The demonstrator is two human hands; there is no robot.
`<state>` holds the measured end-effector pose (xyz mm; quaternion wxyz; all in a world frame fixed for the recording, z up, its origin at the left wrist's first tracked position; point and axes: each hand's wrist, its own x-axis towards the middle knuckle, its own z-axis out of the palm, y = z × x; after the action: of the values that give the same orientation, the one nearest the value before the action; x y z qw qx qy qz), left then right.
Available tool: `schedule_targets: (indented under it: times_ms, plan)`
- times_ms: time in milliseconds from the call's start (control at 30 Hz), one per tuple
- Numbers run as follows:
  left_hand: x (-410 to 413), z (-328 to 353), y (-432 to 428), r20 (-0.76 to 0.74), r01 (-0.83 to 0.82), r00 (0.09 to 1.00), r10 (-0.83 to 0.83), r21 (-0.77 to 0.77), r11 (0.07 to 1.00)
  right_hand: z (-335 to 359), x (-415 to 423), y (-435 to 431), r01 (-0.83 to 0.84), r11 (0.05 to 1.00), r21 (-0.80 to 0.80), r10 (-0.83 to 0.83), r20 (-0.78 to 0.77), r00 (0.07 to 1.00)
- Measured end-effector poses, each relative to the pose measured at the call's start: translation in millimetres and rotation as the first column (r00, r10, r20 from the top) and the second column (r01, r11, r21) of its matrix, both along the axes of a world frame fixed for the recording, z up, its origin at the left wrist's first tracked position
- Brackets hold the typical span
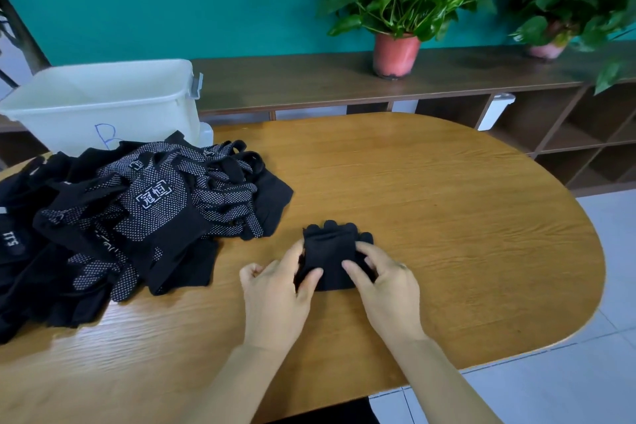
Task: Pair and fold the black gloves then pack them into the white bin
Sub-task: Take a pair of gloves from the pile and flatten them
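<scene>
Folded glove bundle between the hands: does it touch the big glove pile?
Apart. The head view shows bare table between the folded glove bundle and the glove pile.

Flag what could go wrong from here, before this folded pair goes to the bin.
The folded pair is held only at its sides by the left hand and right hand; it may spring open when lifted. The loose glove pile lies between it and the white bin; a low carry could snag it.
</scene>
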<state>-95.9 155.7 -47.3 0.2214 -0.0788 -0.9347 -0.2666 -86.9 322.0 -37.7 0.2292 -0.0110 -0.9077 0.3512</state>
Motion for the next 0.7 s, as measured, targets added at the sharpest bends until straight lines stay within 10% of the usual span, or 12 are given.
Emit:
schedule_targets:
  times_ms: [300,500,700]
  plan:
    - [6.3,5.8,-0.3,0.017,-0.001,1.000,0.002,-0.062,0.998,-1.9,1.1,2.4,0.078,0.924,0.374,-0.030,-0.134,0.991]
    - [30.7,-3.8,-11.0,0.176,0.337,0.941,-0.288,-0.473,0.814,-13.8,21.9,21.0,-0.353,0.692,0.629,0.309,0.184,0.933]
    - [-17.5,-2.8,2.3,0.242,0.351,0.935,-0.259,-0.541,0.765,3.1,-21.5,37.0,-0.511,0.732,0.450,0.326,0.427,0.843]
